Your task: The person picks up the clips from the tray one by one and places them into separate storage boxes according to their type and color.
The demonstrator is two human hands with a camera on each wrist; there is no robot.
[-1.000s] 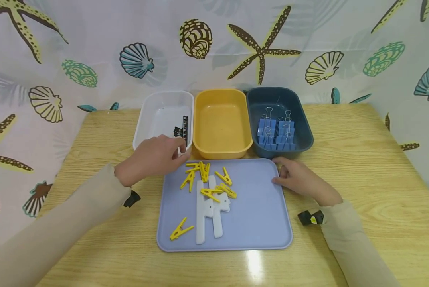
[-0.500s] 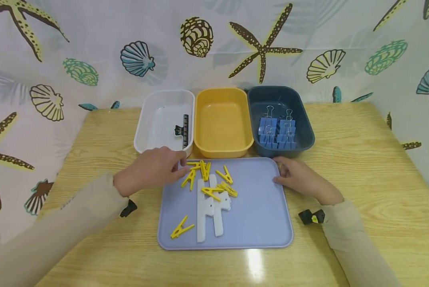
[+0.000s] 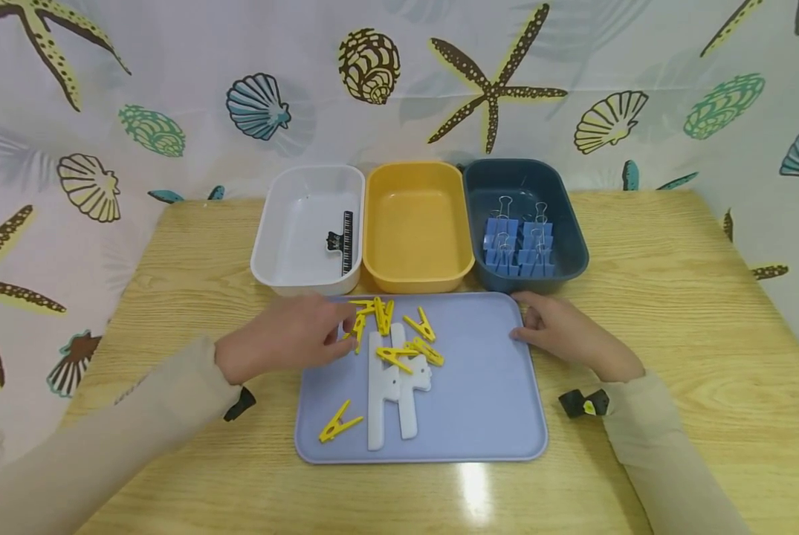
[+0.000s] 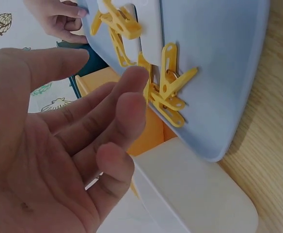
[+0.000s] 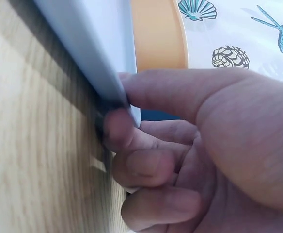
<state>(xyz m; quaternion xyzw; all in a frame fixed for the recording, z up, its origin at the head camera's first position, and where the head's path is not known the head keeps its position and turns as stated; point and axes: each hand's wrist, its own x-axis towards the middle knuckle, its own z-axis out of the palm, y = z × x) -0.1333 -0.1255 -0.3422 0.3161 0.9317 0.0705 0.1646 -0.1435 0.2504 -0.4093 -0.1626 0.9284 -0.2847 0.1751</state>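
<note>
Bright, soft light, with white glare on the wooden table (image 3: 474, 494).

Your left hand (image 3: 288, 334) hovered over the far left corner of the tray (image 3: 473, 416), fingertips close by the yellow clothespins (image 3: 429, 332), while your right hand (image 3: 563, 334) held the tray's right edge. One clothespin (image 3: 331, 431) lay apart at the near left; two others lay over a pair of long white pieces (image 3: 375, 420). Beyond the tray, on the wooden table (image 3: 673, 297), you had a white bin (image 3: 292, 230) with a black clip (image 3: 348, 241), a yellow bin (image 3: 418, 223) and a dark blue bin (image 3: 519, 184) holding blue binder clips (image 3: 536, 258).
</note>
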